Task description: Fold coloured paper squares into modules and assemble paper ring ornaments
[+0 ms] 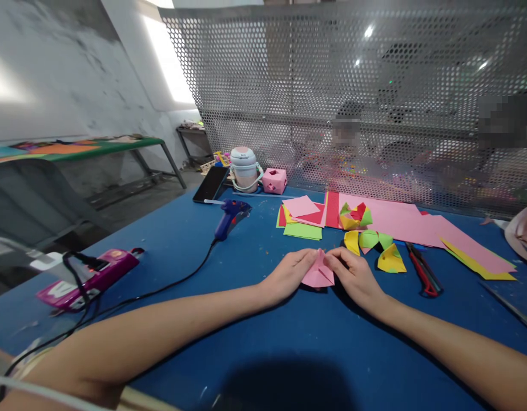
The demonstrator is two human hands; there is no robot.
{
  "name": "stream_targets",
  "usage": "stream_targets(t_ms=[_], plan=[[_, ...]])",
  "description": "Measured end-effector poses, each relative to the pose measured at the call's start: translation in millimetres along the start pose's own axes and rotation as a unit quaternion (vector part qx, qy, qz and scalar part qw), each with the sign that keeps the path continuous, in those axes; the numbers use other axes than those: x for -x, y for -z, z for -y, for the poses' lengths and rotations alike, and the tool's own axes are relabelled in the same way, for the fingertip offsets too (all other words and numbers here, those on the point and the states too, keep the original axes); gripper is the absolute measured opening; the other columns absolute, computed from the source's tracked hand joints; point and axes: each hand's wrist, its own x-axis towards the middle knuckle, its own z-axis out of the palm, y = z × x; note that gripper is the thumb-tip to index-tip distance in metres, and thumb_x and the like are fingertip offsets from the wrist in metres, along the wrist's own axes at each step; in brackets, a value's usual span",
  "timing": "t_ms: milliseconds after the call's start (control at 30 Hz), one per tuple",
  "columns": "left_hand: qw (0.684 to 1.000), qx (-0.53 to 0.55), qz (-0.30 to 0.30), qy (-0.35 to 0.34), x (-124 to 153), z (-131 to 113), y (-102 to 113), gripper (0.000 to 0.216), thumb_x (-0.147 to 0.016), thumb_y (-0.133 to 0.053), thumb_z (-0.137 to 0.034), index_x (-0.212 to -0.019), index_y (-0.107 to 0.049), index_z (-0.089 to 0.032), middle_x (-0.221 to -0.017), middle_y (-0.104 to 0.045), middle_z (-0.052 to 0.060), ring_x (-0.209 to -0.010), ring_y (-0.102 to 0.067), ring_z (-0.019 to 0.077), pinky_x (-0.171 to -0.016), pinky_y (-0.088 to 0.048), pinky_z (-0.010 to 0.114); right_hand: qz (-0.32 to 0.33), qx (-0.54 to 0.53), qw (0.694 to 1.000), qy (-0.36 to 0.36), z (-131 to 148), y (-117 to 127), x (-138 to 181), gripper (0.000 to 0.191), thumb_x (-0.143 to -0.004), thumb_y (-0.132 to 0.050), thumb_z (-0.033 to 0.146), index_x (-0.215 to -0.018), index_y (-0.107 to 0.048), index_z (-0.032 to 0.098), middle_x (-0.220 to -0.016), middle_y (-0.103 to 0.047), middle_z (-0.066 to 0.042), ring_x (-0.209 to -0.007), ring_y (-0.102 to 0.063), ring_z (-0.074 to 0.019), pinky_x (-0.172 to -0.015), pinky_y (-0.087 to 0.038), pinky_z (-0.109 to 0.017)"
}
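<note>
A folded pink paper piece (318, 273) lies on the blue table (254, 342) between my two hands. My left hand (289, 273) rests on its left side with fingers closed against the paper's upper edge. My right hand (353, 274) pinches the paper's right edge near the top corner. Just beyond my right hand lie folded yellow and green paper pieces (377, 246), and a red, yellow and green folded cluster (355, 217) sits on the sheets farther back.
Pink, red, green and yellow paper sheets (395, 222) spread across the far right. A red cutter (423, 269) lies to their right. A blue glue gun (228, 217), its black cord, a phone (210, 184), a white jar (244, 169), a pink box (274, 180) and a pink power strip (89, 278) sit left. Perforated metal screen behind.
</note>
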Motion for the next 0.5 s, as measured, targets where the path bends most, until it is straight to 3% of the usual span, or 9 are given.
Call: stream_targets(t_ms=[367,500], plan=[[0.996,0.083,0.031,-0.002,-2.0,3.7,0.7,0.039,-0.087,-0.044,-0.041,-0.109,-0.063,-0.015,-0.110,-0.065,0.007,-0.105,-0.055,0.0212,-0.096,-0.038,0.035,0.011,-0.033,0.999,0.001,-0.9,1.1,-1.2,0.024,-0.089,-0.044,0.032,-0.076,-0.059,0.019,-0.072,-0.060,0.000,-0.067,-0.055,-0.0136,-0.062,-0.045,-0.024],[0.993,0.107,0.044,-0.009,-2.0,5.7,1.0,0.038,-0.087,-0.045,-0.041,-0.111,-0.063,-0.017,-0.111,-0.065,0.005,-0.107,-0.055,0.0199,-0.097,-0.038,0.034,0.007,-0.043,0.999,-0.004,-2.4,1.0,-1.0,0.023,-0.089,-0.046,0.032,-0.078,-0.061,0.019,-0.073,-0.060,0.000,-0.067,-0.055,-0.0137,-0.063,-0.045,-0.024]])
